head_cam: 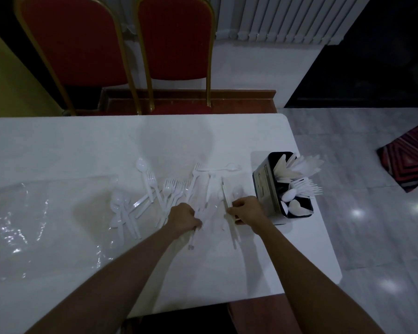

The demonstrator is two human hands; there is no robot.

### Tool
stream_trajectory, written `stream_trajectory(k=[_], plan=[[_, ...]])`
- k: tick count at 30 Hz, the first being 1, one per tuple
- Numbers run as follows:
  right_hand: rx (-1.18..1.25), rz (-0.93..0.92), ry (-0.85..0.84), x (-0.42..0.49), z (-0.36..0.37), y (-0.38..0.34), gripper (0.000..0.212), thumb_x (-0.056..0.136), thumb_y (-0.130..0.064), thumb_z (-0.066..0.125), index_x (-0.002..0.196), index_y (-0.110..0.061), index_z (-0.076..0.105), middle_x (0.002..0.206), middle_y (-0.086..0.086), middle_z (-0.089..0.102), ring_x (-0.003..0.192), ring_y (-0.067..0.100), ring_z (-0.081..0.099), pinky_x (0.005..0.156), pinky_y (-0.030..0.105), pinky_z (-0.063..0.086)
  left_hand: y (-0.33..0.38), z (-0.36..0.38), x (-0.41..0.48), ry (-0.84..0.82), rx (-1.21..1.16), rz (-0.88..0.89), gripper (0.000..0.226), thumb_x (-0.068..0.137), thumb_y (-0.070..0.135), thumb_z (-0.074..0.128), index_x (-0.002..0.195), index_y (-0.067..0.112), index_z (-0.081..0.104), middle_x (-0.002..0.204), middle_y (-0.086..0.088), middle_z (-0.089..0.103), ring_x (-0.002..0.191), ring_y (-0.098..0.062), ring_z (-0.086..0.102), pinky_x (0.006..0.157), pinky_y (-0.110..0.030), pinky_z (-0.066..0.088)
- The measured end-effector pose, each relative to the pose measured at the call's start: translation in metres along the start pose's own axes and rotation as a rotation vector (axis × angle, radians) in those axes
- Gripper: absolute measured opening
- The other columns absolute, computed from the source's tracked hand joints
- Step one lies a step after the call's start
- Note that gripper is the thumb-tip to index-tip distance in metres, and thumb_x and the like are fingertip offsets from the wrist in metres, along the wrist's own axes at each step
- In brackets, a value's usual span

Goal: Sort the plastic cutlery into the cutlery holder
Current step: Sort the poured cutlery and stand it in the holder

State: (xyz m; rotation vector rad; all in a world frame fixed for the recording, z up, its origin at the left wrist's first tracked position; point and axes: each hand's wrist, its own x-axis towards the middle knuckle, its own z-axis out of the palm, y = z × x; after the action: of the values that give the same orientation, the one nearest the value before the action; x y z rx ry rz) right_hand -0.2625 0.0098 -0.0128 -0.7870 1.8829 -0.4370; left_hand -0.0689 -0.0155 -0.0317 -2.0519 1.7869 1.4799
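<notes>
White cutlery [155,191] is spread over my desk [58,145] at 11 o'clock. The holder [266,189] stands part filled at 3 o'clock. My left hand [182,219] grips several handles [191,239]. My right hand [247,210] pinches long pieces [227,201].

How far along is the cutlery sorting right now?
Partly done. The cutlery holder already has what look like knives, forks and spoons in separate compartments. In hand: the left hand grips a bundle of handles; the right hand pinches a long white piece. Left: loose forks and spoons scattered on the white table.
</notes>
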Motion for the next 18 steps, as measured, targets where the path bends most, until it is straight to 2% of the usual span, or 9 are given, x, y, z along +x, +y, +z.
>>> stream_trajectory(k=[2,4,5,7,9,11,13,15,18], plan=[[0.010,-0.005,-0.024,-0.009,0.000,-0.008,0.025,0.081,-0.006,0.075,0.103,0.004,0.068,0.091,0.015,0.068,0.071,0.017,0.063,0.056,0.023,0.053,-0.005,-0.019,-0.005,-0.060,-0.008,-0.012,0.031,0.070,0.023,0.080,0.051,0.012,0.059,0.049,0.001,0.054,0.047,-0.010,0.051,0.053,-0.019,0.040],[0.040,-0.011,-0.030,-0.018,-0.001,-0.015,0.024,0.078,-0.006,0.077,0.100,0.002,0.069,0.083,0.009,0.065,0.070,0.016,0.062,0.056,0.022,0.053,-0.010,-0.037,-0.010,-0.123,-0.095,-0.061,0.020,0.073,0.018,0.080,0.070,0.001,0.070,0.057,-0.006,0.061,0.045,-0.010,0.054,0.055,-0.020,0.047],[0.056,-0.017,-0.028,-0.023,-0.001,-0.020,0.023,0.077,-0.005,0.078,0.097,0.001,0.069,0.081,0.008,0.064,0.070,0.016,0.062,0.055,0.022,0.054,-0.011,-0.047,-0.014,-0.147,-0.152,-0.092,0.018,0.074,0.013,0.079,0.076,-0.003,0.070,0.060,-0.009,0.062,0.042,-0.009,0.055,0.050,-0.019,0.048],[0.060,-0.044,-0.025,-0.028,-0.004,-0.025,0.016,0.076,-0.004,0.079,0.088,-0.001,0.069,0.079,0.008,0.064,0.069,0.017,0.063,0.055,0.021,0.056,-0.011,-0.062,-0.020,-0.173,-0.200,-0.110,0.012,0.076,0.008,0.077,0.076,-0.001,0.069,0.057,-0.008,0.061,0.039,-0.008,0.054,0.044,-0.017,0.045],[0.065,-0.105,-0.008,-0.036,-0.009,-0.028,0.014,0.076,-0.004,0.079,0.076,-0.003,0.065,0.076,0.010,0.063,0.067,0.017,0.063,0.062,0.025,0.059,-0.006,-0.073,-0.026,-0.179,-0.222,-0.082,0.013,0.076,0.009,0.077,0.082,0.001,0.069,0.065,-0.007,0.064,0.051,-0.010,0.057,0.049,-0.017,0.048],[0.066,-0.182,0.023,-0.043,-0.016,-0.030,0.018,0.076,-0.003,0.078,0.074,0.003,0.061,0.075,0.012,0.063,0.067,0.018,0.062,0.069,0.031,0.060,0.002,-0.082,-0.028,-0.161,-0.286,-0.010,0.019,0.076,0.008,0.077,0.090,-0.002,0.069,0.081,-0.013,0.068,0.066,-0.016,0.061,0.062,-0.022,0.054],[-0.004,-0.285,0.111,-0.055,-0.031,-0.033,0.024,0.076,-0.009,0.078,0.073,0.007,0.061,0.068,0.009,0.062,0.064,0.016,0.060,0.065,0.030,0.054,0.024,-0.089,-0.028,-0.132,-0.378,0.103,0.019,0.076,0.004,0.076,0.090,-0.006,0.068,0.088,-0.018,0.067,0.075,-0.021,0.065,0.067,-0.026,0.058],[-0.048,-0.370,0.198,-0.067,-0.053,-0.041,0.024,0.076,-0.016,0.079,0.065,-0.002,0.063,0.063,0.004,0.063,0.061,0.012,0.058,0.060,0.021,0.047,0.053,-0.090,-0.030,-0.072,-0.436,0.223,0.011,0.077,0.002,0.074,0.086,-0.001,0.068,0.089,-0.018,0.068,0.082,-0.025,0.067,0.068,-0.026,0.060],[-0.066,-0.483,0.348,-0.089,-0.097,-0.056,0.009,0.078,-0.021,0.078,0.074,-0.018,0.070,0.068,-0.004,0.069,0.062,-0.001,0.062,0.057,0.007,0.043,0.105,-0.078,-0.033,0.004,-0.508,0.396,0.009,0.082,0.005,0.070,0.091,0.006,0.067,0.087,-0.011,0.067,0.087,-0.026,0.067,0.074,-0.026,0.059]])
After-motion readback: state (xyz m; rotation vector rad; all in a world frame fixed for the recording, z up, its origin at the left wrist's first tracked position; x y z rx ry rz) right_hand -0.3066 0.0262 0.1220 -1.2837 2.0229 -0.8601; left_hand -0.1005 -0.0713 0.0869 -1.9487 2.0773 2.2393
